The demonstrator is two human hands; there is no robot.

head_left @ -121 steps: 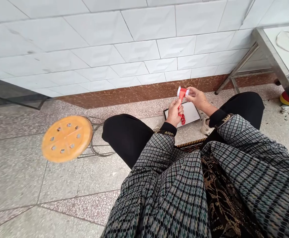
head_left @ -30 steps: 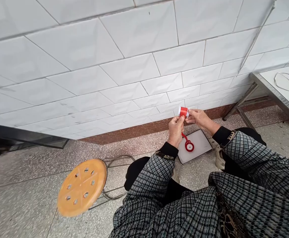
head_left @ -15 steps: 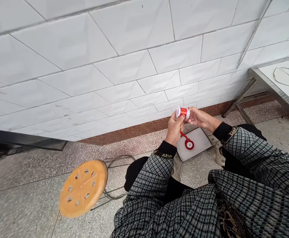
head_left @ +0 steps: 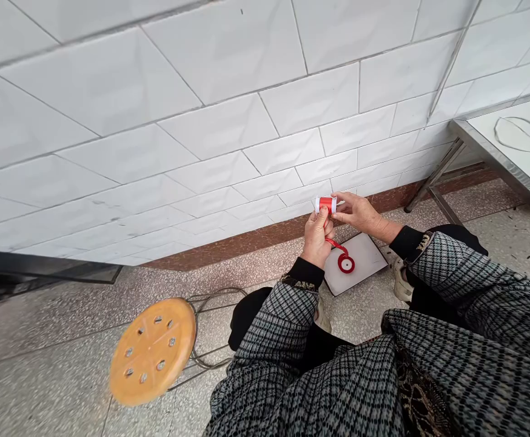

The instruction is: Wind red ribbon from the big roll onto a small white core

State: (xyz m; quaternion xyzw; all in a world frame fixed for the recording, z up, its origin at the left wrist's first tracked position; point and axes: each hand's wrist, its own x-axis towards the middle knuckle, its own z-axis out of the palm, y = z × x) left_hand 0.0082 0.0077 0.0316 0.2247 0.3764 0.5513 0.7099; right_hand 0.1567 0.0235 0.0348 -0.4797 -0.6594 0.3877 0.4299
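Note:
My left hand point(head_left: 318, 235) is closed round a white spool wound with red ribbon point(head_left: 325, 206), its thumb pressed on the winding. My right hand point(head_left: 355, 212) has its fingers at the spool's right flange, touching that end. A red ribbon strip point(head_left: 336, 244) runs down from my left hand to a roll of red ribbon point(head_left: 345, 263) with a white centre. That roll appears over a pale flat board point(head_left: 368, 258) with a dark edge on the floor; whether it rests there or hangs I cannot tell.
A round orange stool seat point(head_left: 152, 352) with holes and metal legs lies tipped over at lower left. White tiled wall point(head_left: 247, 139) rises ahead. At right stands a metal-edged table point(head_left: 478, 136) with a thin wire loop point(head_left: 522, 133). A dark panel point(head_left: 42, 267) juts in from the left.
The spool has turned level and shifted slightly left. My right hand has moved left with it, its fingers now reaching over the right end. The view has shifted a little.

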